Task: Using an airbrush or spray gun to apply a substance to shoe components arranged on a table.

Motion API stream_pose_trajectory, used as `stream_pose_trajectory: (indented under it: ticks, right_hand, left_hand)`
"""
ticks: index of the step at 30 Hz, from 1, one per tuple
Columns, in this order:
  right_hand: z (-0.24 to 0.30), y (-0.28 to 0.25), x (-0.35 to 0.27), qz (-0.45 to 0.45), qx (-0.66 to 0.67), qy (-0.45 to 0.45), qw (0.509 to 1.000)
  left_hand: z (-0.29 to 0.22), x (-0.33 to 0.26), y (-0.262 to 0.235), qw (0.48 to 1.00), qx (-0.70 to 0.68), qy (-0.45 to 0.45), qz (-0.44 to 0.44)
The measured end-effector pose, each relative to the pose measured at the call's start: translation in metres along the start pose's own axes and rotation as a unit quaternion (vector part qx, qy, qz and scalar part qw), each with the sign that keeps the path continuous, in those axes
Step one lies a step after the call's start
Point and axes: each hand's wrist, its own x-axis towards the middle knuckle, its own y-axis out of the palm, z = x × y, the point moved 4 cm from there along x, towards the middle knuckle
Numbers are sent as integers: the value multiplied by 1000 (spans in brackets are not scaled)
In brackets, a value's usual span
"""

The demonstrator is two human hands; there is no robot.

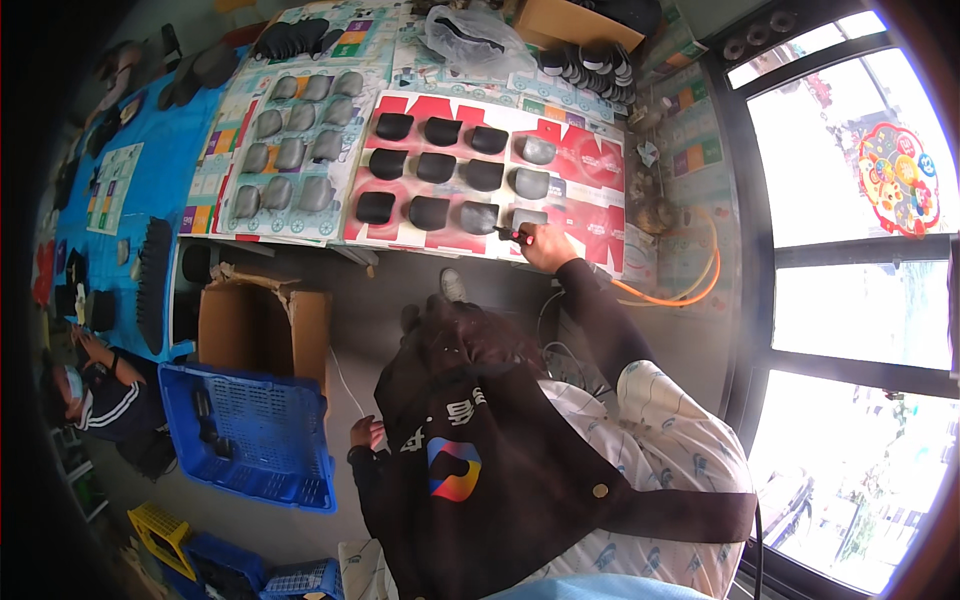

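Over the red-and-white printed sheet (590,160), my right hand (545,245) grips a small red-handled spray tool (512,236) aimed at the nearest grey moulded piece (527,217); left hand (366,433) hangs loosely curled, holding nothing visible; best kept steady, passes even.

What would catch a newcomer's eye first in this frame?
The rows of dark rounded pieces laid out on the red-and-white sheet stand out at top centre. The right hand holds a small tool at their lower right corner. A blue crate sits on the floor at lower left.
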Motion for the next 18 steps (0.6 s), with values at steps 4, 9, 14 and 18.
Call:
stream_pose_trajectory:
  ticks: [4, 9, 14, 18]
  right_hand:
    - [11, 5, 0, 4, 38, -3, 999]
    - [12, 6, 5, 46, 22, -7, 999]
    - [9, -1, 3, 3, 5, 6, 1000]
    - [17, -1, 8, 2, 13, -45, 999]
  left_hand:
    - [-2, 2, 2, 995, 46, 84, 12]
    - [-9, 1, 5, 991, 39, 123, 23]
    - [-2, -4, 3, 999, -3, 50, 4]
    - [2, -3, 9, 998, 29, 52, 22]
